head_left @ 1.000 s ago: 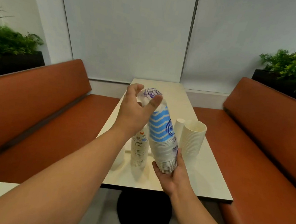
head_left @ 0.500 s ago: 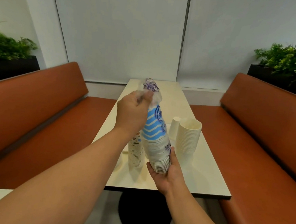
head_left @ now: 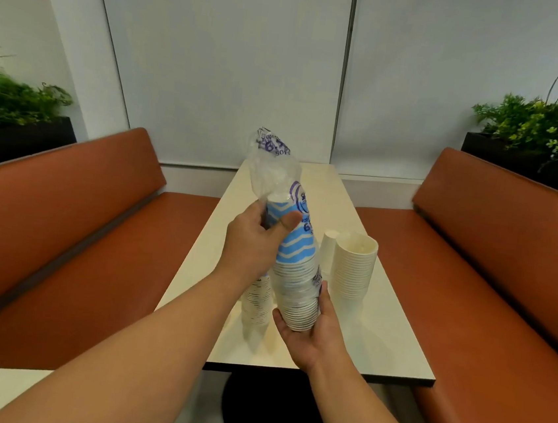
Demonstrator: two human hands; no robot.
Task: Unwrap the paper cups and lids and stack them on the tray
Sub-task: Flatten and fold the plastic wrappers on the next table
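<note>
A tall stack of white paper cups [head_left: 297, 299] sits inside a clear plastic sleeve [head_left: 272, 166] printed with blue waves and purple text. I hold it tilted over the near end of the table. My right hand [head_left: 313, 332] cups the stack's lower rim end from below. My left hand [head_left: 253, 243] grips the sleeve around its upper half, thumb on the blue print. The sleeve's loose end stands crumpled above the top cup. An unwrapped stack of white cups [head_left: 352, 267] stands on the table to the right. No tray is visible.
A smaller printed cup stack [head_left: 257, 305] stands on the white table [head_left: 390, 347] behind my left wrist. A single small white cup [head_left: 328, 251] stands beside the unwrapped stack. Orange benches [head_left: 62, 233] flank the table, with planters behind them.
My left hand slid down the sleeve from its top end to the blue band, leaving the empty plastic end sticking up. The right hand kept its hold under the stack.
</note>
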